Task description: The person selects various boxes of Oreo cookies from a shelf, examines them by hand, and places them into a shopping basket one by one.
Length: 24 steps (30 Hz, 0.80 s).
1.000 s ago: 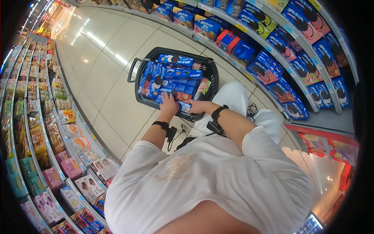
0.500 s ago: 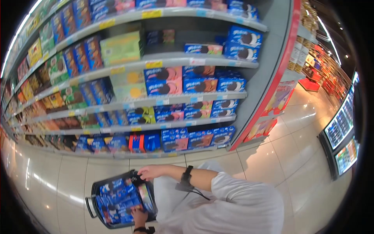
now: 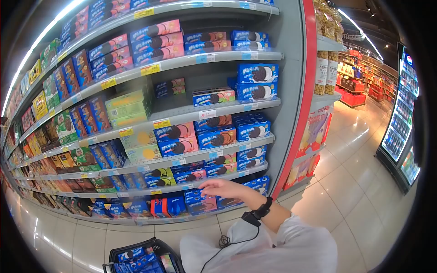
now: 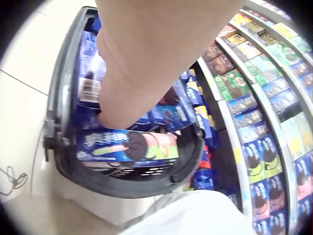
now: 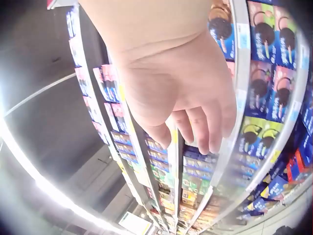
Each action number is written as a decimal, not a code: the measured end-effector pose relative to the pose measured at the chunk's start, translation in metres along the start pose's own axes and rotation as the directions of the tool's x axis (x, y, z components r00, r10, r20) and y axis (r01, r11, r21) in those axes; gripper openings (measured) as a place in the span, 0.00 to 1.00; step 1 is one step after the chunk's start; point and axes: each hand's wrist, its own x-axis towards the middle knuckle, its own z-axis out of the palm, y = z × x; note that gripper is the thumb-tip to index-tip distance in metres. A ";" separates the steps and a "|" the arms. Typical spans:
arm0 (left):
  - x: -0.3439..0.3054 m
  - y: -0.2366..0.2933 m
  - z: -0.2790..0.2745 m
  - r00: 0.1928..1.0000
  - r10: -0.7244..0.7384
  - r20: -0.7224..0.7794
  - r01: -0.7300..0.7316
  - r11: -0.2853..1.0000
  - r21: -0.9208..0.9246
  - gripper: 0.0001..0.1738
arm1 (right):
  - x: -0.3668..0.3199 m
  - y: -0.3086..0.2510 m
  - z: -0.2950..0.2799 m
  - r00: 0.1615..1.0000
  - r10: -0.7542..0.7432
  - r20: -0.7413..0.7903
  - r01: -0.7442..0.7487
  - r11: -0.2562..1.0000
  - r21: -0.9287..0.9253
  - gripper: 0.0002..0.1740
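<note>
The right hand (image 3: 221,189) is raised in front of the lower shelves, holding nothing; in the right wrist view the same hand (image 5: 183,93) has its fingers loosely bent, apart from the boxes. The black basket (image 3: 157,243) at the bottom of the head view holds several blue cookie boxes (image 3: 136,260). The left hand is outside the head view. In the left wrist view its forearm reaches into the basket (image 4: 63,161), and the fingers are hidden behind the wrist among the boxes. A blue box with pink and green (image 4: 124,147) lies along the basket's near side.
Shelves (image 3: 227,109) of blue cookie boxes span the front, with a red-edged end post (image 3: 309,68) at their right. A drinks fridge (image 3: 399,123) stands farther right. The tiled floor (image 3: 337,191) shows between them, and white-clothed legs (image 3: 214,252) are beside the basket.
The head view has turned from the basket up to the shelves. The right hand has left the boxes and basket rim and risen toward the shelves. The left hand has gone out of the head view.
</note>
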 end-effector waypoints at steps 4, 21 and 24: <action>0.069 0.044 -0.031 0.904 0.425 0.051 -0.415 0.899 -0.136 0.33 | -0.033 -0.045 -0.002 0.989 -0.151 -0.012 0.150 0.988 -0.047 0.18; -0.010 0.225 -0.066 0.367 0.929 -0.043 -0.817 0.300 -0.492 0.20 | -0.078 -0.102 -0.011 0.910 -0.400 -0.105 0.316 0.837 -0.447 0.14; -0.024 0.225 -0.084 0.408 0.913 0.022 -0.792 0.366 -0.489 0.19 | -0.068 -0.094 -0.026 0.892 -0.417 -0.172 0.317 0.850 -0.420 0.13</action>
